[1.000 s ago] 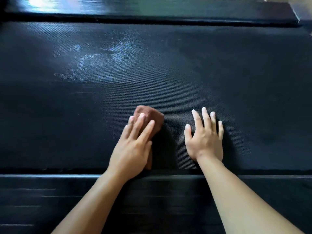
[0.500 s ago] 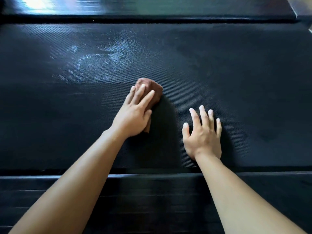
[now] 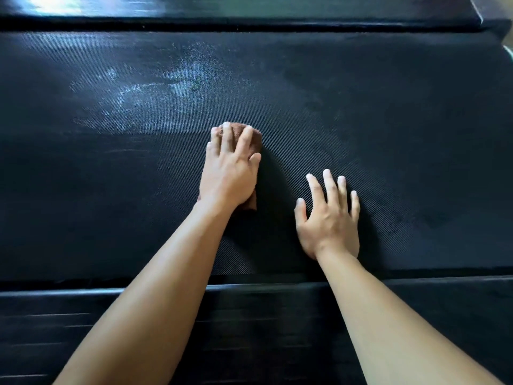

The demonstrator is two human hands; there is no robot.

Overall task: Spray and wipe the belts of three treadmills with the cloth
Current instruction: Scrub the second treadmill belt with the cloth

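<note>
Head view: my left hand (image 3: pixel 229 173), fingers extended, presses the brown cloth (image 3: pixel 256 140) onto the treadmill belt (image 3: pixel 388 120); my right hand (image 3: pixel 329 218) rests spread flat beside it.

place: gym | evidence: black treadmill belt (image 3: pixel 361 107), side rail (image 3: pixel 277 329)

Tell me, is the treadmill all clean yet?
Not yet. Spraying looks done: a whitish patch sits on the belt. Right now the left hand presses the brown cloth at that patch's near edge, while the right hand rests flat. The patch is unwiped; other treadmills aren't in view.
</note>
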